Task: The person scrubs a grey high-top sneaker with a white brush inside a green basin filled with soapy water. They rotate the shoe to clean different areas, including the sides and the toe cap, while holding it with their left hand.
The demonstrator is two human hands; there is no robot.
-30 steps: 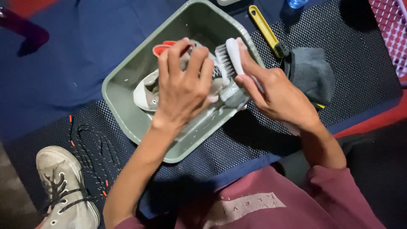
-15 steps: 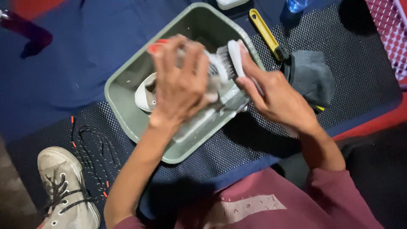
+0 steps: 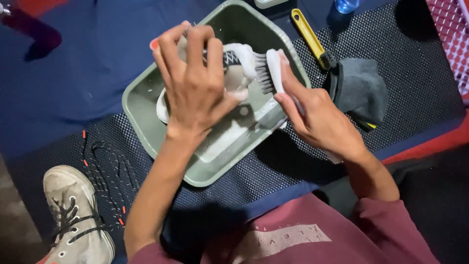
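Observation:
My left hand [image 3: 195, 88] grips a white sneaker [image 3: 234, 58] over a grey-green plastic basin [image 3: 146, 127]. The hand covers most of the shoe; its toe end and a dark patch show to the right of my fingers. My right hand [image 3: 320, 120] holds a white scrub brush [image 3: 268, 71], with its dark bristles pressed against the shoe's side. Soapy water lies in the basin's bottom.
A second dirty sneaker [image 3: 73, 220] with black laces lies at bottom left, beside a loose black lace [image 3: 105, 166]. A yellow-handled brush [image 3: 310, 36] and a grey cloth [image 3: 361, 90] lie right of the basin on a black mesh mat. A pink basket [image 3: 452, 34] is at top right.
My left hand has turned and lifted the shoe higher in the basin. The brush has stayed against the shoe's side, shifting slightly.

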